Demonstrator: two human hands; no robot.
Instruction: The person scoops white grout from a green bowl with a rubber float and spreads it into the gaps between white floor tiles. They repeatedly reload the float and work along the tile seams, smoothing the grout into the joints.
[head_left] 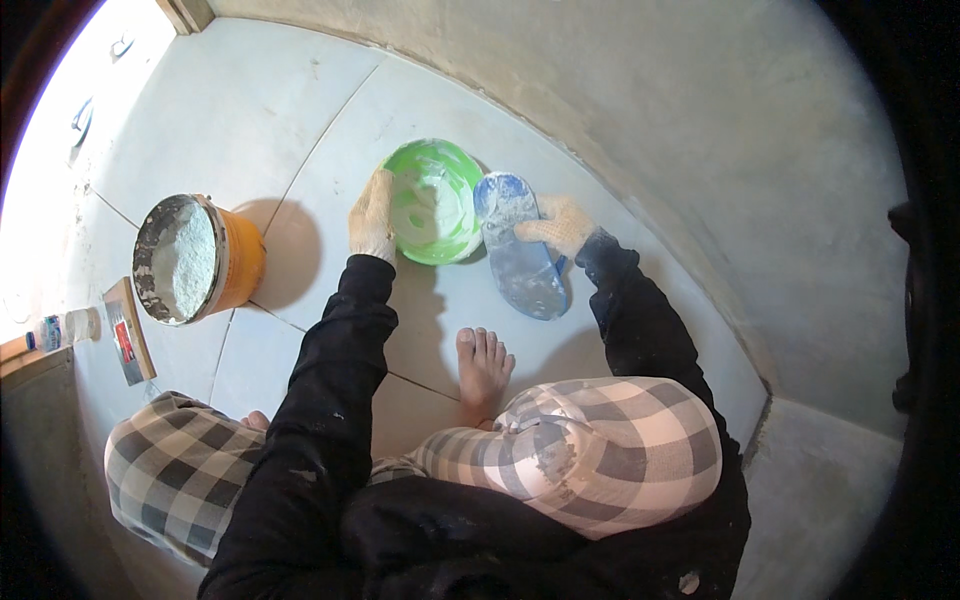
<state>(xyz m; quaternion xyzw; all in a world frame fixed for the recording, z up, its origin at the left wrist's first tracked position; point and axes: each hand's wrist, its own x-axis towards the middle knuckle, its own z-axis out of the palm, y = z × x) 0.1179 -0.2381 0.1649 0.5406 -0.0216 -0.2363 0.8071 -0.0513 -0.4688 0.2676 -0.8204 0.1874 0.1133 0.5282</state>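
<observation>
My left hand, in a pale knit glove, is closed on the left rim of a green bowl. The bowl is tilted so that its inside shows, smeared with white paste. In my right hand, gloved alike, is a blue flip-flop, its flat sole turned toward me and its strap partly showing behind. White residue coats the end of the sole beside the bowl's right rim. Whether sole and rim touch, I cannot tell.
Left of the bowl stands an orange bucket of pale powder. A wide scraper blade and a clear plastic bottle lie farther left. The tiled floor meets a grey wall. My bare foot is below the bowl.
</observation>
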